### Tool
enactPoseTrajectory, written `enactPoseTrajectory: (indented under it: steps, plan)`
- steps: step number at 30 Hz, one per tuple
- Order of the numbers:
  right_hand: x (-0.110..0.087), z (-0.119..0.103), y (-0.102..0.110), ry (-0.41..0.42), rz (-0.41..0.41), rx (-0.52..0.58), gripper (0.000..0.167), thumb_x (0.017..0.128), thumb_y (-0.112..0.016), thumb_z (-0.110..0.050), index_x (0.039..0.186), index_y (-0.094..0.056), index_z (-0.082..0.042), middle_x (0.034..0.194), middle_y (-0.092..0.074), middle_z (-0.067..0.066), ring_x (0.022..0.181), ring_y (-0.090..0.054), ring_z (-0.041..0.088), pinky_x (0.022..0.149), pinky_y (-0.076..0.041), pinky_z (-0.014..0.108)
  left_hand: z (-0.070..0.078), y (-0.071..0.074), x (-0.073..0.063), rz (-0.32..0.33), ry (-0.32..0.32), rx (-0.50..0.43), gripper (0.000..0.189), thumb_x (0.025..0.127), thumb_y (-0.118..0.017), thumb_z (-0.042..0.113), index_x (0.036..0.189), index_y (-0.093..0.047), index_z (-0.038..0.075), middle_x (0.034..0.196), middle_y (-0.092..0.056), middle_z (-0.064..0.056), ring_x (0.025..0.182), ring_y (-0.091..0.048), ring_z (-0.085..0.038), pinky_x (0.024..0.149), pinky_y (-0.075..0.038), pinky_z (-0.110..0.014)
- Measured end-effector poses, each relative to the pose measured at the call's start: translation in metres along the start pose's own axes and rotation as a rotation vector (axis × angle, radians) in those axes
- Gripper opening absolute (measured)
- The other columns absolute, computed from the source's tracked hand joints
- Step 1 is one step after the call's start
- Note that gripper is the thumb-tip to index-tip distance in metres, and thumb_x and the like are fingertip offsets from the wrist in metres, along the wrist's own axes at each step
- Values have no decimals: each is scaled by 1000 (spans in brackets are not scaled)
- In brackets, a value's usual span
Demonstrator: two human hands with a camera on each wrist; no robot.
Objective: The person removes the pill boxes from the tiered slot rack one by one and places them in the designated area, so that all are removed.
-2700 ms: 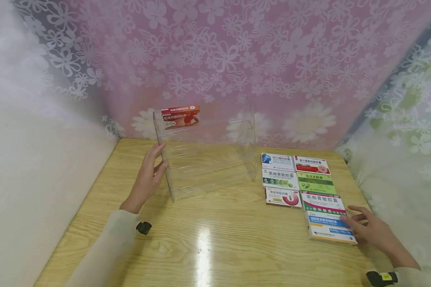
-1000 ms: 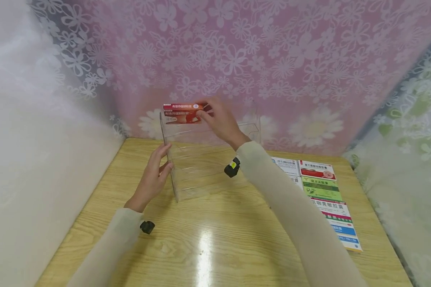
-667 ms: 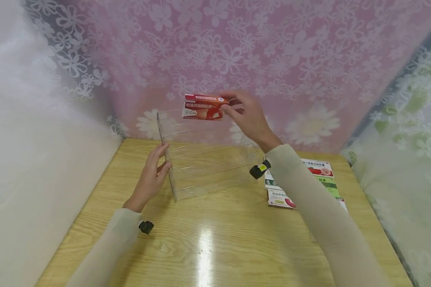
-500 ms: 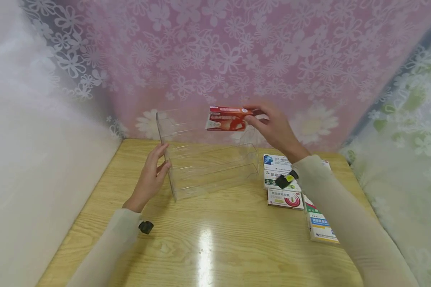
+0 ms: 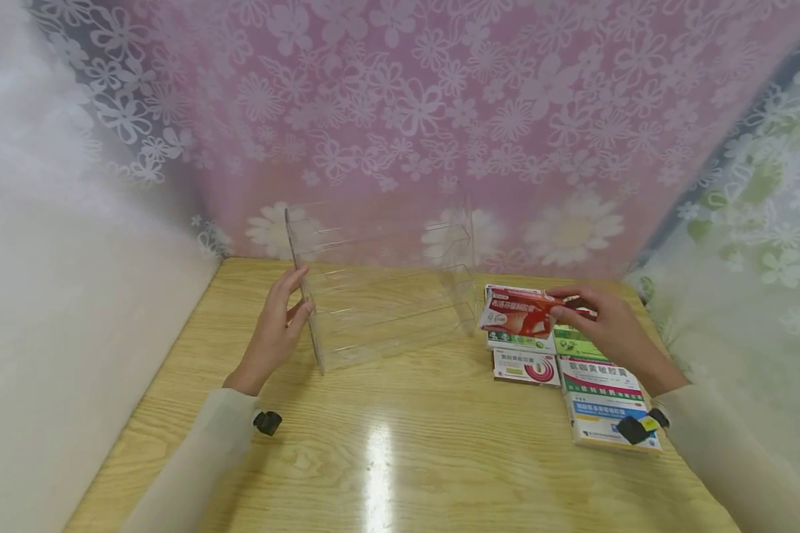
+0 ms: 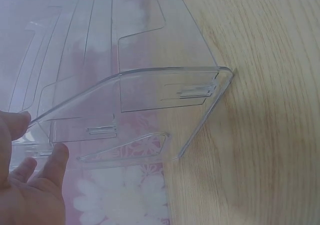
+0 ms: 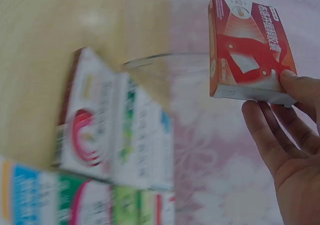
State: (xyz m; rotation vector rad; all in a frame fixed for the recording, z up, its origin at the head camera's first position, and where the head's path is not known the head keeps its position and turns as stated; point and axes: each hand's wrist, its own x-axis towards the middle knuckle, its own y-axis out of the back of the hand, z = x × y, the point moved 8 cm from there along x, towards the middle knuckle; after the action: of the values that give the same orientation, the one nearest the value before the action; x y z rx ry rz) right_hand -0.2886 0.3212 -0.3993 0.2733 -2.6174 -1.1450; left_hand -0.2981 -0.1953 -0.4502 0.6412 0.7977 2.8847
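A red medicine box (image 5: 518, 312) is pinched at its right end by my right hand (image 5: 610, 329), thumb in front and fingers behind. It overlaps the white boxes at the back of the group in the head view. In the right wrist view the red box (image 7: 250, 50) shows its printed front and white bottom edge. My left hand (image 5: 271, 326) grips the left side panel of a clear plastic tiered rack (image 5: 387, 296). The thumb and fingers lie along that panel's edge in the left wrist view, where the rack (image 6: 150, 72) shows its stepped shelves.
Several medicine boxes lie flat in two columns at the table's right, among them a white box with a pink swirl (image 5: 527, 367) and a blue-and-white box (image 5: 600, 426). A floral curtain (image 5: 400, 111) hangs behind the wooden table (image 5: 307, 459); pale sheets flank both sides.
My right hand went from the boxes to the rack's top tier, took the red box off it, and carried it right and down over the other boxes. The left hand stayed on the rack.
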Motion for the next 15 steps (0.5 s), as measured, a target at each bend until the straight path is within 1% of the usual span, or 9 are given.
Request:
enactPoseTrajectory:
  steps: [4, 6, 8, 10, 12, 15]
  plan:
    - [-32, 30, -18, -79, -79, -4, 36, 111, -68, -31, 143, -69, -17, 135, -71, 11, 107, -67, -10, 83, -62, 18, 0, 1, 0, 3, 1, 0, 64, 116, -54, 11, 174, -27, 17, 180, -15, -23, 159, -32, -49, 118, -50, -67]
    - [-45, 43, -28, -116, -123, -2, 35, 111, -68, -32, 143, -69, -17, 137, -70, 11, 109, -68, -6, 84, -63, 21, -1, 0, 0, 2, -2, 1, 64, 116, -54, 12, 174, -27, 15, 179, -15, -24, 159, -32, -50, 117, -49, -68]
    - [-56, 53, -37, -140, -165, -15, 35, 110, -69, -35, 141, -70, -19, 136, -71, 11, 110, -68, -3, 84, -62, 22, -1, 0, 0, 2, -4, -1, 64, 116, -54, 12, 174, -27, 15, 179, -15, -25, 159, -32, -50, 117, -49, -68]
    - [-65, 60, -44, -149, -203, -11, 33, 109, -70, -35, 139, -71, -20, 136, -71, 10, 111, -68, 0, 84, -63, 23, -1, 0, 0, 3, -6, 0, 64, 116, -54, 12, 174, -27, 15, 179, -15, -25, 159, -32, -50, 117, -49, -69]
    - [-72, 65, -50, -138, -239, 0, 30, 109, -70, -33, 136, -72, -19, 134, -72, 11, 108, -70, 4, 82, -63, 24, 0, 0, 0, 4, -5, -1, 64, 116, -54, 12, 174, -27, 17, 179, -16, -25, 159, -32, -49, 117, -50, -68]
    - [-80, 70, -55, -116, -262, 3, 26, 108, -72, -29, 131, -75, -18, 132, -72, 10, 106, -71, 7, 82, -64, 25, 1, -1, 1, -1, -1, -2, 64, 116, -53, 13, 174, -27, 21, 179, -15, -23, 160, -32, -48, 118, -50, -66]
